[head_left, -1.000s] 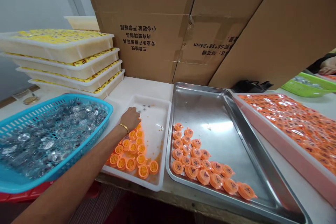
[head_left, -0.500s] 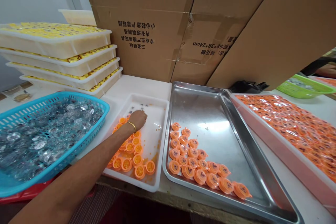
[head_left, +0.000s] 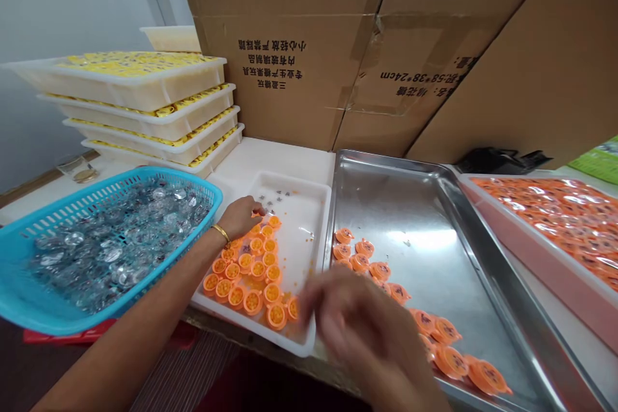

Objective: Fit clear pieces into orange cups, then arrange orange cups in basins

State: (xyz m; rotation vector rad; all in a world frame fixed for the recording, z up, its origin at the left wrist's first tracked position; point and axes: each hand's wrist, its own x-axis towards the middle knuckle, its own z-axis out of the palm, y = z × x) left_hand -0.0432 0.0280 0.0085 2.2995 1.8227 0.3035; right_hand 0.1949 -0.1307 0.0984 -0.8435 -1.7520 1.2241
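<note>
My left hand (head_left: 241,216), with a gold bangle at the wrist, is over the far left part of a white tray (head_left: 316,206). Its fingers are closed, tips down beside the small orange cups (head_left: 245,262); what they hold, if anything, is hidden. Most cups stand open with yellow bits inside. A few small dark pieces (head_left: 280,193) lie near its fingertips. My right hand (head_left: 357,328) is smeared by motion between this tray and a metal tray (head_left: 410,199). It hides some of the lidded orange cups (head_left: 451,360) there.
A blue basket (head_left: 22,315) of clear plastic pieces stands at the left. Behind it rise stacked white trays (head_left: 188,123) of yellow packets. Cardboard boxes (head_left: 290,109) wall off the back. A tray of wrapped orange pieces (head_left: 545,232) sits at the right.
My left hand has drawn back a little towards the left and nearer the cups. My right hand has come into view from below. The view has turned slightly left.
</note>
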